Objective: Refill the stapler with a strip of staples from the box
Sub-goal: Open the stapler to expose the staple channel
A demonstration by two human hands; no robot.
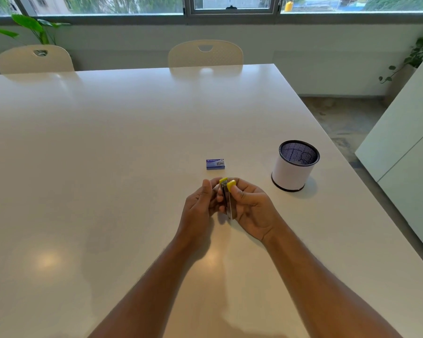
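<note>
both hands meet above the near middle of the white worktop (pixel 108 142), holding a small stapler (pixel 226 198) with yellow ends between them. the left hand (pixel 200 206) wraps its fingers round the left side of the stapler, thumb up along it. the right hand (pixel 252 208) grips the right side, its thumb pressed on a yellow tip at the far end. the stapler seems to be hinged open, its metal parts splayed in a narrow v toward the far side, though the parts are too small and blurred to be sure. the blue box of staples (pixel 215 164) lies flat on the worktop just beyond the hands, apart from them; whether it is open cannot be told. to the right, well apart from the box, stands a white pen cup (pixel 291 174) with a dark mesh lining. two pale chairs (pixel 205 53) stand at the far edge.
</note>
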